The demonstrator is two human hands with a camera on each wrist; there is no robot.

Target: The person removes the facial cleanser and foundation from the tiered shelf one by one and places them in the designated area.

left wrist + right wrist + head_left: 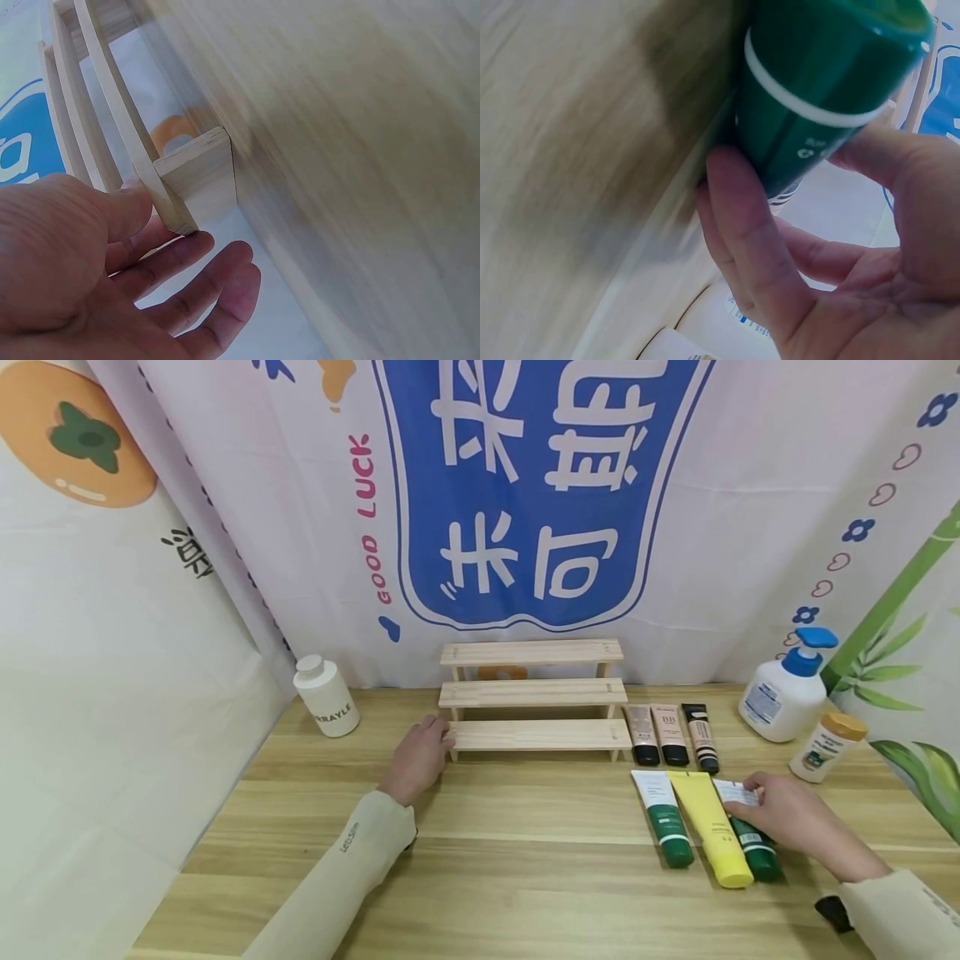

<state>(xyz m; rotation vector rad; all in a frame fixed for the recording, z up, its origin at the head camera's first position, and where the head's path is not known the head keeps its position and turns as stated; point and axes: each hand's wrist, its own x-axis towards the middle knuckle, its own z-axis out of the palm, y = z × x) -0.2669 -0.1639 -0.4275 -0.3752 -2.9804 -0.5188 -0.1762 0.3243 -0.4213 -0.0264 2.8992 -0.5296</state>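
A three-step wooden display rack (532, 735) stands against the back cloth. At its left end my left hand (417, 758) pinches the lowest step (120, 105), thumb on the top face and fingers at the end, as the left wrist view shows. On the right, my right hand (787, 814) grips a white and green squeeze tube (750, 839) between thumb and fingers; its green cap (832, 60) fills the top of the right wrist view. Beside that tube lie a yellow tube (712, 831) and another white and green tube (663, 818), caps toward me.
Three small cosmetic tubes (670, 735) lie right of the rack. Beyond them stand a white pump bottle (780, 697) with a blue top and a small bottle (825, 752) with an orange-yellow cap. A white jar (327, 697) stands at the table's back left.
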